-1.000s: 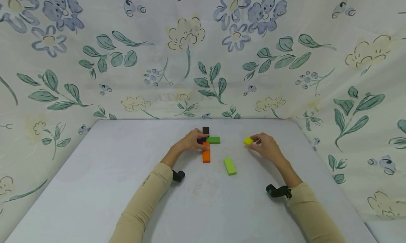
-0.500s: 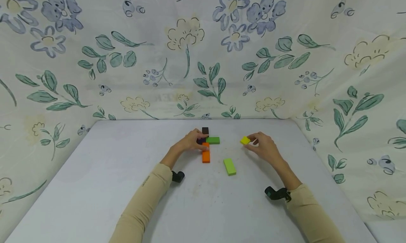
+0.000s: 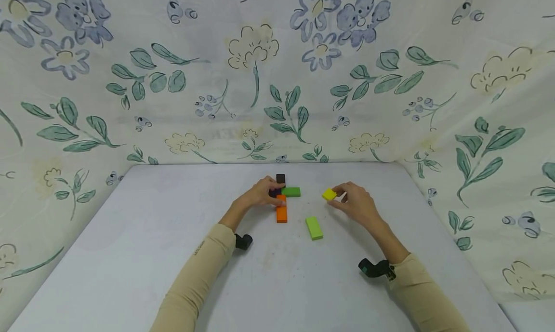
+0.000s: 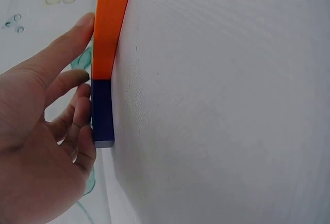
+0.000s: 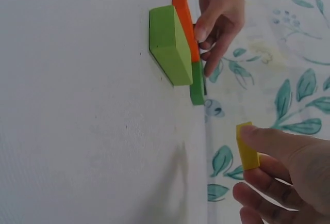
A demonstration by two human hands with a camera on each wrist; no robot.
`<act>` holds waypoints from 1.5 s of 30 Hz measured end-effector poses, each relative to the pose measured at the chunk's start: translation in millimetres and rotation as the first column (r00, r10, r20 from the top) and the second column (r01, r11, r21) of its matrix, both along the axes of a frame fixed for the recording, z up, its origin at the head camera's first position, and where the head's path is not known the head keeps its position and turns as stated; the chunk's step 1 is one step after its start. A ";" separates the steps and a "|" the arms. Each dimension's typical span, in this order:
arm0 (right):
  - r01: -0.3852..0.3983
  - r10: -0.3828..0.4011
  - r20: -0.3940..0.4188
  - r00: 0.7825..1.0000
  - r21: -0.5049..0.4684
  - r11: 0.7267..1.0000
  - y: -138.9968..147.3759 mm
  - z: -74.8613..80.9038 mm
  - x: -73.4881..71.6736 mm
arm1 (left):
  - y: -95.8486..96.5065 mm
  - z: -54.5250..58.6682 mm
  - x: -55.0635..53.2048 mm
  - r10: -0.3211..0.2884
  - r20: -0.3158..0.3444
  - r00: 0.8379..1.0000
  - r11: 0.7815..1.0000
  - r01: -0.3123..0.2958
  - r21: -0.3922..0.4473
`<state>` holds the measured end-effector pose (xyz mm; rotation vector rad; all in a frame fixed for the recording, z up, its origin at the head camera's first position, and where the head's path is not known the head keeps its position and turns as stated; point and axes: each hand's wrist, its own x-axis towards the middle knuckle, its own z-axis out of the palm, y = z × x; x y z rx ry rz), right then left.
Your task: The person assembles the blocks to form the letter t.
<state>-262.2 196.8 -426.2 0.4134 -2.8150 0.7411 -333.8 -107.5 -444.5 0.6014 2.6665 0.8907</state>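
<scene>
My left hand [image 3: 261, 191] rests on a group of blocks on the table. Its thumb touches the top of an orange block [image 4: 110, 33], and its other fingers lie along a dark blue block [image 4: 102, 110]. A black block [image 3: 281, 179] and a green block [image 3: 292, 192] adjoin them, the green one sticking out to the right. My right hand [image 3: 357, 204] pinches a yellow block [image 3: 329, 194] between thumb and fingers, right of the group; in the right wrist view this block is raised off the tabletop. Part of the blue block is hidden under the left hand in the head view.
A light green block [image 3: 314, 228] lies alone on the white table [image 3: 130, 255], nearer to me and between the hands. Behind the table hangs a flowered cloth [image 3: 260, 81]. Dark wrist cameras stick out from both sleeves.
My right hand has carried the yellow block leftward, closer to the group of blocks. The left hand and the other blocks have stayed where they were.
</scene>
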 end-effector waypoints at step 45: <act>-0.027 0.028 0.083 0.996 -0.012 1.000 -47.9 0.7 24.0 | 0.6 -1.0 -0.7 -0.020 -0.032 0.999 0.999 0.019 -0.031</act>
